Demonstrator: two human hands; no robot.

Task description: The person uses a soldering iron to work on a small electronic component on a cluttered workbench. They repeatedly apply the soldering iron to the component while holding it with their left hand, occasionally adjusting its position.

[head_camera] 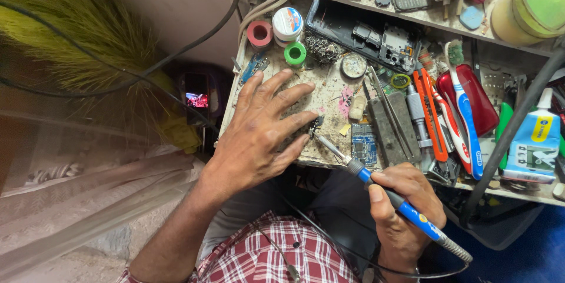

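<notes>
My right hand (403, 209) grips a blue-handled soldering iron (385, 192), its metal tip (316, 137) touching a small dark part (315, 124) on the stained workbench (329, 97). My left hand (259, 130) lies flat on the bench with fingers spread, the fingertips beside that small part, holding it down. A small blue circuit board (364, 143) lies just right of the iron's tip.
Tape rolls (259, 33), a green ring (295, 53), a solder tin (288, 23), an opened phone body (368, 39), tweezers (388, 112), an orange cutter (428, 115), toothbrushes (465, 112), a glue bottle (534, 142) and a black cable (512, 127) crowd the bench. A broom (76, 24) leans at left.
</notes>
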